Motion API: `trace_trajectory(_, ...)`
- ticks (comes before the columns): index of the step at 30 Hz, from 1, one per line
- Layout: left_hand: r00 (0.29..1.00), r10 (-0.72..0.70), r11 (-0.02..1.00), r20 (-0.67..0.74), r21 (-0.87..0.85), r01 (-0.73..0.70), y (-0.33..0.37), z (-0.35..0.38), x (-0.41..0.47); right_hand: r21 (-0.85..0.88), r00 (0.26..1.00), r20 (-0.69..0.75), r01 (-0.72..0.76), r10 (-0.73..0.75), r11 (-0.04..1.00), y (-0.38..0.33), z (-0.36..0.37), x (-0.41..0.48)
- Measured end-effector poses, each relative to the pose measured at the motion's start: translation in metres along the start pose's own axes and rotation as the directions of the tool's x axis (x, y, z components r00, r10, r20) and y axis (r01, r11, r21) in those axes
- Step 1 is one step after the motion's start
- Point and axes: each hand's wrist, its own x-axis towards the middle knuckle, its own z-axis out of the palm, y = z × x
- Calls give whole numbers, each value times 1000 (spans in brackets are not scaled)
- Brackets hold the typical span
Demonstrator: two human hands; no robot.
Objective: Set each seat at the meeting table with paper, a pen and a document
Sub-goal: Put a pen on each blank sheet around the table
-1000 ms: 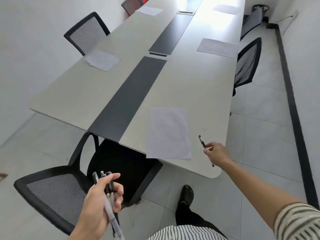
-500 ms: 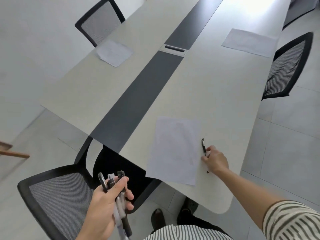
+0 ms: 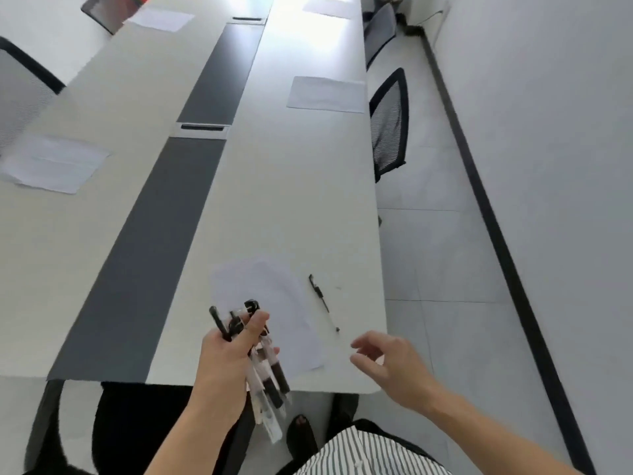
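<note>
The left hand [image 3: 227, 358] clamps a pen bundle [image 3: 265, 368] near the paper [image 3: 274, 293], the right hand [image 3: 390, 365] is spread and empty: a loosely held pen may slip out.

The left hand [image 3: 229, 354] grips a bundle of pens [image 3: 270, 382], caps up past the thumb, barrels hanging below the palm. The right hand [image 3: 394, 363] hovers beside it, fingers loose, holding nothing. Just beyond the right hand 1 pen [image 3: 323, 302] lies on the table [image 3: 291, 200], beside a sheet of paper [image 3: 284, 303] ahead of the left hand. Far ahead of the right hand lies a second sheet [image 3: 327, 94].
</note>
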Motion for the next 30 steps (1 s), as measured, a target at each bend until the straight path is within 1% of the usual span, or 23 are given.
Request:
trace_trajectory(2,994,13,999,109,51,-19,-1,32,5,90,998,-68,0,7,996,-1,-15,-23)
trace_trajectory(4,976,6,997,215,74,-23,-3,64,6,217,991,-132,3,26,976,-2,-32,-39)
trace_trajectory(5,965,-5,996,262,88,-18,-5,80,5,295,989,-141,-2,45,955,-3,-39,-45)
trace_trajectory(8,932,-29,993,360,121,-16,-13,126,4,557,992,-83,-31,93,830,1,-58,-57)
trace_trajectory(10,916,-28,988,401,151,-36,-20,157,5,652,996,-41,-38,85,757,11,-71,-60)
trace_trajectory(11,908,-26,985,418,166,-48,-23,173,5,672,997,-35,-31,73,740,17,-80,-60)
trace_trajectory(14,893,-30,975,449,212,-74,-37,232,5,675,997,-41,-18,63,737,53,-119,-59)
trace_trajectory(18,878,-69,969,473,241,-54,-56,305,3,648,998,-10,-40,62,761,99,-176,-53)
trace_trajectory(20,879,-87,966,469,255,-41,-65,343,5,626,996,-11,-60,86,778,128,-208,-49)
trace_trajectory(22,876,-87,960,474,274,-53,-71,374,11,607,989,-54,-76,136,791,155,-239,-44)
trace_trajectory(24,884,-100,954,457,298,-46,-74,393,19,605,975,-130,-68,182,793,176,-266,-38)
trace_trajectory(27,912,-110,952,395,305,-17,-69,408,38,592,929,-262,-59,261,804,207,-303,-18)
trace_trajectory(30,948,-108,953,300,301,13,-61,416,75,558,889,-331,-88,318,825,239,-336,15)
